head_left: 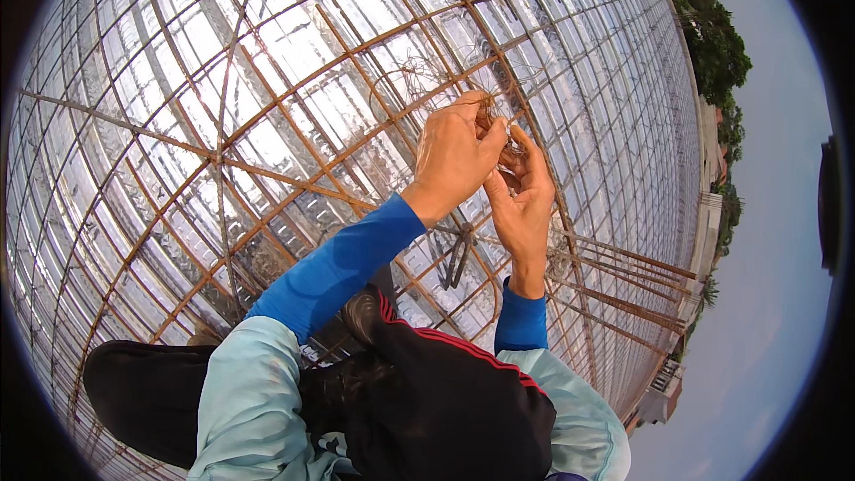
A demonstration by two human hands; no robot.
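In front of me, both hands come together over a rusty rebar mesh (312,180). My left hand (456,153) is closed, with its fingers pinching a tangle of thin tie wire (488,100). My right hand (525,200) meets it from the right, its thumb and fingers curled round the lower part of the same wire. Loose wire ends fan out beyond the fingertips on both sides. Just below the hands, a dark two-handled tool resembling pincers (458,254) rests at the mesh. The exact hold of the fingertips is partly hidden.
Shiny ribbed metal decking (294,44) lies under the mesh. Several rebar ends (632,289) stick out to the right. My bent legs in black trousers (427,392) are close below. Trees (712,44) and low buildings (661,396) stand past the deck's edge.
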